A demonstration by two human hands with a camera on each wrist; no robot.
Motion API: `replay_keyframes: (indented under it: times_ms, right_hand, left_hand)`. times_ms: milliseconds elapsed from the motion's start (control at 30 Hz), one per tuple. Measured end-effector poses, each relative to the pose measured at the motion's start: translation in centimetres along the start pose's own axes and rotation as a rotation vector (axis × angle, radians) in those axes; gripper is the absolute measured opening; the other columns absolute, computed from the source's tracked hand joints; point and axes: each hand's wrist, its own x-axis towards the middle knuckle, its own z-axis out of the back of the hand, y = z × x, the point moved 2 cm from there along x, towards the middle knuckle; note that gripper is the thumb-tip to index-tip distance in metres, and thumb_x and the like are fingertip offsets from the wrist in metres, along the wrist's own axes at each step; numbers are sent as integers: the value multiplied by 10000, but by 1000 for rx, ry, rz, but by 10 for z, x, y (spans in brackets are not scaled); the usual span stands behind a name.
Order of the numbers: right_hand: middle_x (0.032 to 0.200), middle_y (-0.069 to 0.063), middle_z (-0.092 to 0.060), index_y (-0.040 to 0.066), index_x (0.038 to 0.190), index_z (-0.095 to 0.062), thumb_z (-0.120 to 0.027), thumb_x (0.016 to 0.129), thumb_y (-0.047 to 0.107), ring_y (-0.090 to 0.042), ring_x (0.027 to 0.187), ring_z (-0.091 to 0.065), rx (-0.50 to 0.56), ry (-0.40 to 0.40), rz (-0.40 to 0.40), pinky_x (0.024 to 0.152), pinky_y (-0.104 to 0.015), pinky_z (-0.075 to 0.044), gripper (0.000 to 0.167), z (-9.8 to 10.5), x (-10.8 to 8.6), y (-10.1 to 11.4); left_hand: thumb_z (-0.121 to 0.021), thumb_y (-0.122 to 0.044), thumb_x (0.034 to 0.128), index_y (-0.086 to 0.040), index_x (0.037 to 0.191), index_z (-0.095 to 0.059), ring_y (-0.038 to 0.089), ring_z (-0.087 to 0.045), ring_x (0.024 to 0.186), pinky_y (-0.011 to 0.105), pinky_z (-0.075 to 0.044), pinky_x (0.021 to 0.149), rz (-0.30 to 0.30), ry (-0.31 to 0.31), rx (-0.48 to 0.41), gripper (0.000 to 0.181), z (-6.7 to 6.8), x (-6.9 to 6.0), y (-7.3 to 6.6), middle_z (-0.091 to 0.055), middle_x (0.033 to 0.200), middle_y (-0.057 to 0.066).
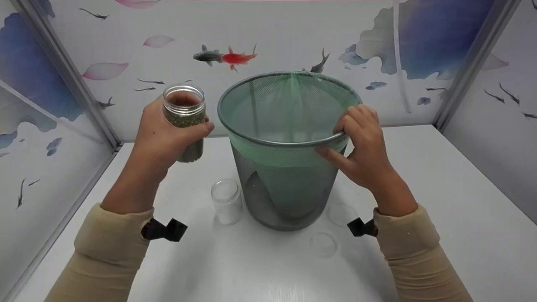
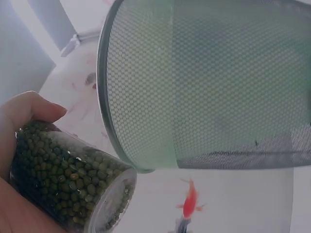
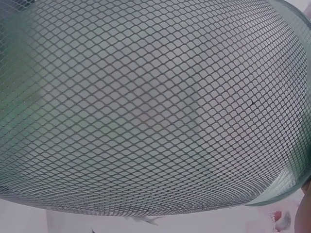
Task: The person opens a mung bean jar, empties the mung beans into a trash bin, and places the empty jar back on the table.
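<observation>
My left hand (image 1: pixel 161 132) grips a clear jar (image 1: pixel 191 153) in the air, left of the bin. Green beans (image 2: pixel 63 174), which look like mung beans, fill much of it, and its top has no lid on. My right hand (image 1: pixel 363 144) holds the rim of a grey mesh waste bin (image 1: pixel 289 193) at its right side, thumb outside and fingers over the edge. A green plastic bag (image 1: pixel 272 155) lines the bin and folds over its rim. The right wrist view is mostly filled by the bin's mesh wall (image 3: pixel 146 107).
A clear jar (image 1: pixel 226 203) without a lid stands on the white table (image 1: pixel 235 268), just left of the bin's base. Two clear round lids lie right of the bin: one lid (image 1: pixel 324 245) nearer, another lid (image 1: pixel 342 214) farther back. Printed panels (image 1: pixel 277 33) enclose the table's back and sides.
</observation>
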Motion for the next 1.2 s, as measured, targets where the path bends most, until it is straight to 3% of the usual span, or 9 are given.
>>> replay_keyframes:
  times_ms: [133,267,500,733,1000,1200]
  right_hand:
    - [776,-98,-450,55,828,-525,-676,1000,594,-273,765,-370,9,-7,1,893,-434,-259,585,-3,-1,1]
    - [778,-96,-449,54,831,-529,-675,1003,589,-270,770,-375,24,-18,1,897,-434,-264,581,-5,0,2]
    - [790,-103,-453,49,837,-532,-684,1003,575,-278,786,-382,30,-16,0,909,-437,-268,573,-3,6,4]
    - [793,-99,-448,53,844,-527,-673,1008,578,-272,783,-377,29,-25,-11,904,-438,-260,569,-2,3,2]
    - [795,-96,-444,60,853,-528,-670,1014,568,-270,781,-359,22,-22,-7,890,-439,-249,551,-2,1,0]
    - [795,-94,-441,60,853,-525,-662,1015,577,-269,782,-362,21,-34,-7,886,-442,-250,559,-2,1,1]
  left_hand:
    - [-815,-97,871,-47,1287,-622,225,-556,1161,514,-445,1024,-17,20,94,461,6,23,-3,-618,1245,93]
    - [-814,-140,869,-76,1237,-625,250,-545,1184,543,-481,991,-17,51,162,418,4,45,-9,-611,1272,103]
    - [-858,-279,876,-69,1366,-590,289,-568,1248,589,-508,1050,-27,56,271,597,-5,70,-19,-617,1351,130]
    - [-801,-173,884,-34,1428,-582,327,-625,1283,475,-524,1096,-93,18,453,602,-17,86,-16,-657,1379,164]
    - [-799,-190,886,-20,1464,-574,351,-664,1237,512,-535,1062,-149,-7,735,643,-33,98,-12,-686,1366,183]
    - [-812,-159,881,0,1451,-583,377,-668,1243,517,-543,1054,-189,-28,791,634,-46,102,-6,-687,1362,205]
